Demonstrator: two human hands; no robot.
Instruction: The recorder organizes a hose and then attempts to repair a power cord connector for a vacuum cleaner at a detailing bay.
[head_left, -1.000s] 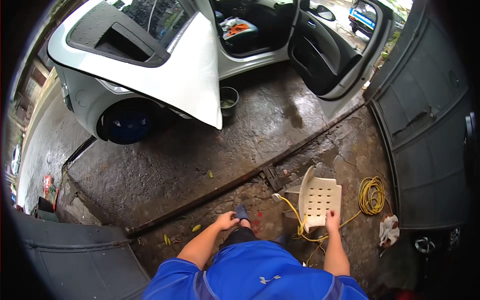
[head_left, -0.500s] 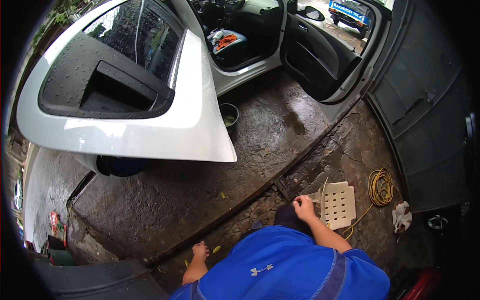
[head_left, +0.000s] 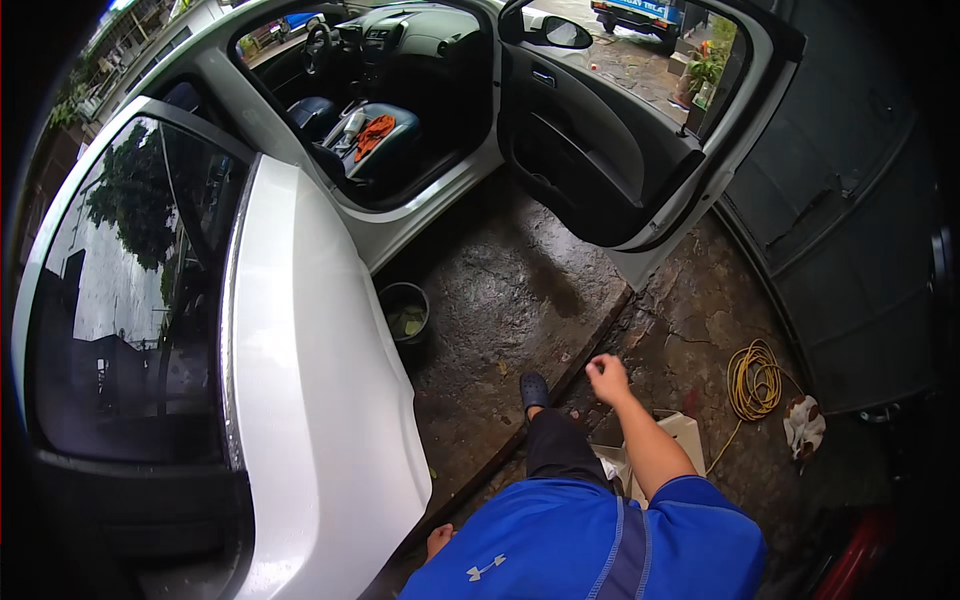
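A person in a blue shirt stands mid-stride on wet concrete beside a white hatchback with both near-side doors swung wide. The left hand (head_left: pixel 438 540) hangs low at the hip, just beside the lower edge of the open rear door (head_left: pixel 320 400); the shirt hides most of it, so its fingers cannot be read. The right hand (head_left: pixel 608 378) is held out in front with fingers curled loosely inward and nothing visible in its grasp. It hovers above the floor, touching nothing. Below that forearm lies a white plastic stool (head_left: pixel 690 432), and a dark clog (head_left: pixel 534 390) is planted near the gate rail (head_left: pixel 575 365) sunk in the floor.

Judging by the stance, this is walking rather than handling. Any step forward calls for clearing the rail and the green bucket (head_left: pixel 405 312) by the sill.

To the right lie a coiled yellow cord (head_left: pixel 755 380) and a rag (head_left: pixel 803 425). The open lane runs between the rear door's edge and the front door (head_left: pixel 600 150), with the dark gate (head_left: pixel 850 200) closing the right side.
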